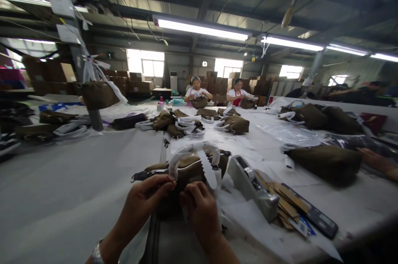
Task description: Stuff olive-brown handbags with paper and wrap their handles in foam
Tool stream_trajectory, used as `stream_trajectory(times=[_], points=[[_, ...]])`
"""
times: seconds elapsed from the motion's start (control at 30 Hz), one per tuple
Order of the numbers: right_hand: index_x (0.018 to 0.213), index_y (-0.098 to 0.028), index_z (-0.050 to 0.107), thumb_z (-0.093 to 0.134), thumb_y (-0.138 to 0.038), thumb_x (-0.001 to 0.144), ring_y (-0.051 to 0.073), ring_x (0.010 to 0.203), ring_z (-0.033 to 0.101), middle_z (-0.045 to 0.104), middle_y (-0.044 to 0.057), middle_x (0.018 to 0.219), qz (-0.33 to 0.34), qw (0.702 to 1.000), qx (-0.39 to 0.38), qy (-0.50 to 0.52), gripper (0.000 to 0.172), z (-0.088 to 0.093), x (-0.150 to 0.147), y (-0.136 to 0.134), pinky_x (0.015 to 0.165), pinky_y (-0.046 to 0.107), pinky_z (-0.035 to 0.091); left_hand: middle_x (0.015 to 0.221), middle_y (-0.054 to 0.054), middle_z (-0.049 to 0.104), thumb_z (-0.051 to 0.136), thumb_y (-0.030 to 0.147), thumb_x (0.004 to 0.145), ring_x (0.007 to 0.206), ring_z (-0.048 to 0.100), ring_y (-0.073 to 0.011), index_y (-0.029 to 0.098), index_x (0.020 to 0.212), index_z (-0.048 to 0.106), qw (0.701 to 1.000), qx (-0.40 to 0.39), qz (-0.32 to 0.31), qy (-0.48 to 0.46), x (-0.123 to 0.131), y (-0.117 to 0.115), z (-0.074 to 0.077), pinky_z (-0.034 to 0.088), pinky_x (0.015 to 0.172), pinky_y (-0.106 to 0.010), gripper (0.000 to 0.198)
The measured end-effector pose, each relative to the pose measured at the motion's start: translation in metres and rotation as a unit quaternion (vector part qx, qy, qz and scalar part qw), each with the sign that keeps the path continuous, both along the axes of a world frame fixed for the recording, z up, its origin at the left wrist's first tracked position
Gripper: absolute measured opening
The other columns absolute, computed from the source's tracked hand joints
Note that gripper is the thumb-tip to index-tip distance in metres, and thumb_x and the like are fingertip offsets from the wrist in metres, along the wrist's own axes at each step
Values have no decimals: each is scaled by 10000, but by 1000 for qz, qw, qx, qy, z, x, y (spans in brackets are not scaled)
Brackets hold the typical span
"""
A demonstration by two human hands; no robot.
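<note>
The pale counter [77,181] carries several brown bags [234,125]. Nearest the person sits a brown bag [187,172] with wrapped handles [173,165]. A grey tape dispenser [255,191] stands just right of it. The left hand [152,189] has its grip pinched closed beside one handle; the right hand [201,208] curls before the bag, its grip impossible to tell. A toothed white strip [207,169] hangs between the handles.

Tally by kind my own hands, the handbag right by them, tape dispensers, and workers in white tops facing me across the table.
Left hand and right hand: 2
Olive-brown handbag: 1
Tape dispenser: 1
Workers in white tops: 2
Total: 6
</note>
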State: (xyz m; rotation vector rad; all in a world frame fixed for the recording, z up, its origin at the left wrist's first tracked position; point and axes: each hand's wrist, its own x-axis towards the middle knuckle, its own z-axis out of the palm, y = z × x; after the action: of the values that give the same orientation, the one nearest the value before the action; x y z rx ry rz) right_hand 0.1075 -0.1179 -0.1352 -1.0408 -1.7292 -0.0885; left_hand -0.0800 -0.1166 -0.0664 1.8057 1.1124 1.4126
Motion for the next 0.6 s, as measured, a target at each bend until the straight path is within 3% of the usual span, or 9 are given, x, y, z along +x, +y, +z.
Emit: stream_trajectory(times=[0.37,0.6], points=[[1011,-191,659,510,-226,1047,205,796,686,689,70,886,9,999,29,-17,157,-4,3,3,730,285,541,860,21,813,785,302,818,750,762,-140,288,887,826,999,50,6,16,5,4,-2,594,711,-139,82],[942,-207,629,547,-183,969,194,755,673,663,50,850,27,996,-37,71,89,4,1,-1,698,273,536,924,16,796,738,265,887,842,757,-136,285,951,810,994,84,-5,70,8,2,-4,584,765,-137,99]])
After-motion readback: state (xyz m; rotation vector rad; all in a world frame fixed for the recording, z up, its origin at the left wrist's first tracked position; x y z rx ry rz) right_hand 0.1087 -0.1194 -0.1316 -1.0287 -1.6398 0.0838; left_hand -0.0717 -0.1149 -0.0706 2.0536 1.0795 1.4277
